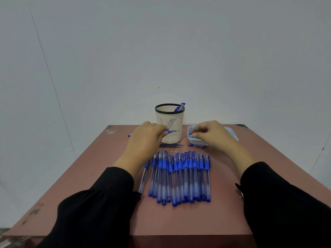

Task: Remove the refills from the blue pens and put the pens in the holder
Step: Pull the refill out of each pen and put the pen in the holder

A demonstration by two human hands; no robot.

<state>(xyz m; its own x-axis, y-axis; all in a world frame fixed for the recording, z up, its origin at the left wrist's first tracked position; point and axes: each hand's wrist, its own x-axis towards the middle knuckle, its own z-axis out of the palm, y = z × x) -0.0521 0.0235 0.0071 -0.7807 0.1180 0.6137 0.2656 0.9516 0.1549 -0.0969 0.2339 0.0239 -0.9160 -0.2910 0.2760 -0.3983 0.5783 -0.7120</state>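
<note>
L hand (146, 136) pinches a pen (170, 131), tip pointing at holder (169, 125); R hand (211, 134) fingers curled over blue tray (232, 135), seems to pinch a small bit. Steady barrel, pull refill straight; rest of pens (180, 176) in row near edge

— Where is the pen holder (169, 126) placed?
— At the table's (179, 219) far edge; a tray (232, 134) is set to its right; two refills (171, 145) lie before it; the row of pens (180, 176) is laid nearer.
</note>
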